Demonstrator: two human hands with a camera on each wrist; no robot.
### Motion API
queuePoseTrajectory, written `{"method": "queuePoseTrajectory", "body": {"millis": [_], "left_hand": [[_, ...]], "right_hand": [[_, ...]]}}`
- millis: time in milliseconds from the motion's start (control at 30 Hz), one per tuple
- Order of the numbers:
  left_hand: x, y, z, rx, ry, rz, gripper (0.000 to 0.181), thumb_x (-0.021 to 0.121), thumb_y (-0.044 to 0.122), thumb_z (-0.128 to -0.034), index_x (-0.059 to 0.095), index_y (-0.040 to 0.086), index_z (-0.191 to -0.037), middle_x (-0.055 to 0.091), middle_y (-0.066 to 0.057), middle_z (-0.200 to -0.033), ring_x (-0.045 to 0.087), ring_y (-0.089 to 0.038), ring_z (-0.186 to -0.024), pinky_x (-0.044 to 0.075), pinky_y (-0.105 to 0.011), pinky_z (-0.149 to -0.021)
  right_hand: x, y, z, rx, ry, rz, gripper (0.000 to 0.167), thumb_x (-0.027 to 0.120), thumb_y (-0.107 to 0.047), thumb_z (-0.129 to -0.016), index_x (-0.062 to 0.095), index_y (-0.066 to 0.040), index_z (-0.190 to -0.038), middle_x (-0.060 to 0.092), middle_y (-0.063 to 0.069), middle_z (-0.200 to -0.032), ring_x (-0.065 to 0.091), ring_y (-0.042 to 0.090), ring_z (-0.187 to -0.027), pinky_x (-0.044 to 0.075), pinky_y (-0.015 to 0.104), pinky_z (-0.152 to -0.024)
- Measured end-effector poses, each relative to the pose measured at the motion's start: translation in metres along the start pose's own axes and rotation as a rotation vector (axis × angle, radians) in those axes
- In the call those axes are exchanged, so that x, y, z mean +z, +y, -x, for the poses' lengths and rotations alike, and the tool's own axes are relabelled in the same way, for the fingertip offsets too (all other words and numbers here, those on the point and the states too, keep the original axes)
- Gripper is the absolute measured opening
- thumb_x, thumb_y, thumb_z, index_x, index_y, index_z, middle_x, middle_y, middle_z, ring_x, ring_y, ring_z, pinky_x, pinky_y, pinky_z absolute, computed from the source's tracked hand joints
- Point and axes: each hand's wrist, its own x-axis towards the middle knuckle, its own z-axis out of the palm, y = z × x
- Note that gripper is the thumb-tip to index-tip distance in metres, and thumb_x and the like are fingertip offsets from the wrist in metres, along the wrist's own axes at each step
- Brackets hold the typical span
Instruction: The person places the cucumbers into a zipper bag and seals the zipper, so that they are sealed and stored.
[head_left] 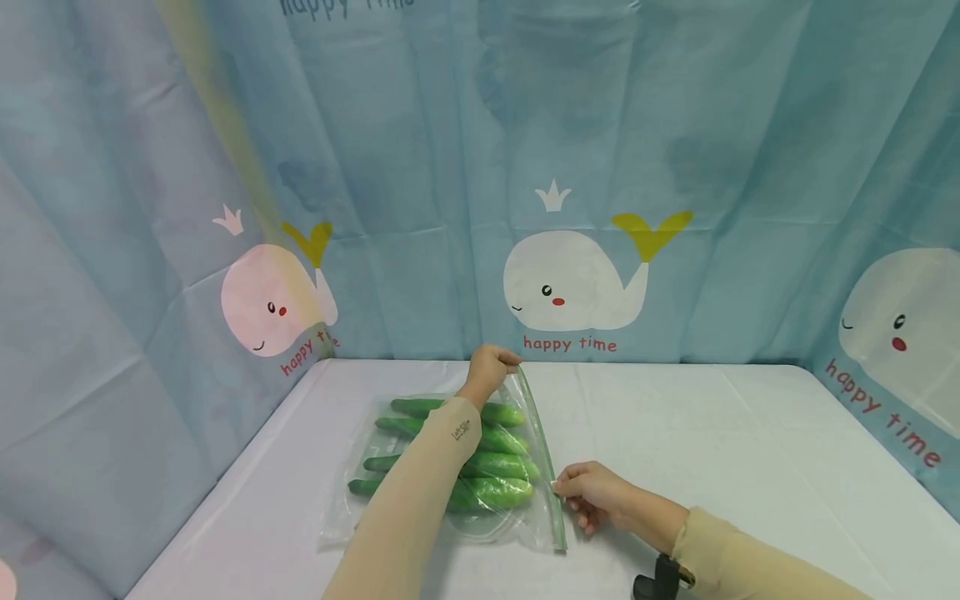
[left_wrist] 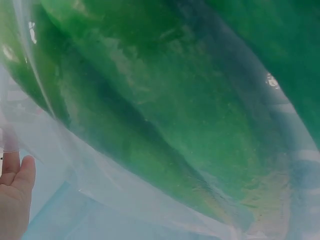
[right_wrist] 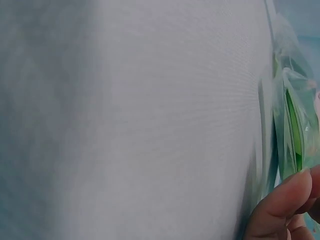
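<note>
A clear zip bag (head_left: 341,504) lies flat on the white table, its green zip strip (head_left: 542,442) along the right side. Several green cucumbers (head_left: 491,493) lie side by side inside, partly hidden by the left forearm. At the far end of the strip, my left hand (head_left: 489,372) pinches the bag's corner. Lower down, my right hand (head_left: 596,497) pinches the strip between thumb and forefinger. Cucumbers under the film fill the left wrist view, with the left hand (left_wrist: 16,195) at its lower left. In the right wrist view, the thumb (right_wrist: 285,200) presses against the bag's edge.
The white table (head_left: 720,433) extends to the right of the bag. A blue curtain (head_left: 420,275) printed with whales hangs along the table's back and sides. A black strap device (head_left: 660,579) sits at the right wrist.
</note>
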Motion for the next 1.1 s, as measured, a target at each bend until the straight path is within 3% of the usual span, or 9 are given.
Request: {"method": "queuePoseTrajectory", "body": {"millis": [433, 867, 1100], "left_hand": [[0.003, -0.003, -0.004, 0.0, 0.023, -0.006, 0.021, 0.059, -0.002, -0.093, 0.073, -0.001, -0.109, 0.069, -0.015, -0.112, 0.06, -0.032, -0.112, 0.049, -0.041, -0.094], [-0.001, -0.004, -0.006, -0.013, 0.013, -0.003, 0.022, 0.058, -0.003, -0.0934, 0.074, 0.001, -0.108, 0.068, -0.015, -0.114, 0.059, -0.032, -0.114, 0.049, -0.043, -0.094], [-0.001, -0.007, -0.009, -0.014, 0.04, -0.025, 0.024, 0.057, -0.003, -0.0934, 0.074, 0.002, -0.109, 0.068, -0.013, -0.115, 0.058, -0.032, -0.115, 0.048, -0.043, -0.094]], "right_hand": [[0.008, 0.002, 0.006, 0.032, 0.028, 0.022, 0.015, 0.058, -0.008, -0.093, 0.058, -0.004, -0.079, 0.046, -0.001, -0.059, 0.043, 0.006, -0.042, 0.04, 0.018, -0.042], [0.014, 0.007, 0.026, 0.044, -0.092, 0.035, 0.02, 0.056, -0.004, -0.094, 0.054, -0.006, -0.074, 0.047, -0.001, -0.057, 0.048, 0.004, -0.041, 0.043, 0.016, -0.042], [0.015, 0.007, 0.034, 0.057, -0.133, 0.055, 0.021, 0.055, -0.002, -0.094, 0.055, -0.005, -0.073, 0.049, -0.001, -0.056, 0.052, 0.004, -0.04, 0.045, 0.016, -0.041]]}}
